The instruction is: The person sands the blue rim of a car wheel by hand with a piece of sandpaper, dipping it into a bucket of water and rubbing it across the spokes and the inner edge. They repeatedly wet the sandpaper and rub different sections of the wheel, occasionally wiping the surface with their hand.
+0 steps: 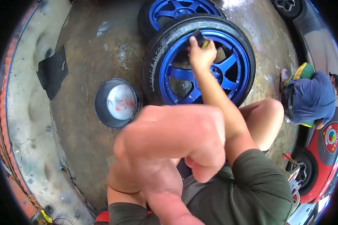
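Note:
My right hand (203,56) reaches over a tyre (150,75) with a blue spoked wheel (225,62) lying face up. Its fingers are closed on a small black and yellow scrubbing brush (199,37), held at the upper inner edge of the rim. White suds streak the tyre's sidewall. Close to the camera, my left hand (172,131) is raised above my lap with its back towards me. It is smeared by motion and its fingers bend downward, so whatever lies in the palm is hidden.
Left of the tyre stands a dark bucket (100,108) of foamy water with something red in it. A second blue wheel (165,13) lies behind. A black mat piece (53,71) is on the floor. At right, a person (313,95) sits beside a police car (326,157).

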Available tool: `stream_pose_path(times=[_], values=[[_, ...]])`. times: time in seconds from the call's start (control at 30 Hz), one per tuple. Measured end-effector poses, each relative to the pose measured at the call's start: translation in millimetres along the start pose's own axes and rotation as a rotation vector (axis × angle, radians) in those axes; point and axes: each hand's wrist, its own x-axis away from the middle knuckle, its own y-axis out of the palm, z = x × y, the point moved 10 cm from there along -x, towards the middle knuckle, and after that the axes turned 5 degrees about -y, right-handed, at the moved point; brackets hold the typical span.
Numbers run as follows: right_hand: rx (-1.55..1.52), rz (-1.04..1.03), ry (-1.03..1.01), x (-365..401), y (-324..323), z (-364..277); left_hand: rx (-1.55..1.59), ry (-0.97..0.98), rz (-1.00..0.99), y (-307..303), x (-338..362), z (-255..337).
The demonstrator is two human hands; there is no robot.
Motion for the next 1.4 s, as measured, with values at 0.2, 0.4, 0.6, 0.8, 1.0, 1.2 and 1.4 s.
stream_pose_path(times=[0.2,0.4,0.6,0.8,1.0,1.2,1.4], values=[[-0.379,0.051,0.481,47,-4,1,-0.229,-0.086,0.092,-22,-5,4],[-0.317,0.09,0.355,57,21,19,-0.09,0.061,0.452,-100,0,44],[-0.146,-0.345,0.213,115,53,-21,-0.174,0.128,0.508,-105,8,55],[-0.574,0.029,0.411,71,28,-20,-0.322,0.172,0.566,-106,16,55],[-0.645,-0.047,0.661,65,14,-3,-0.667,0.211,0.646,-110,17,61],[-0.755,-0.431,0.582,87,-15,-56,-1.14,-0.569,0.538,-163,9,-35],[-0.598,-0.582,0.327,82,-42,-102,-0.672,-0.838,0.262,-151,13,-114]])
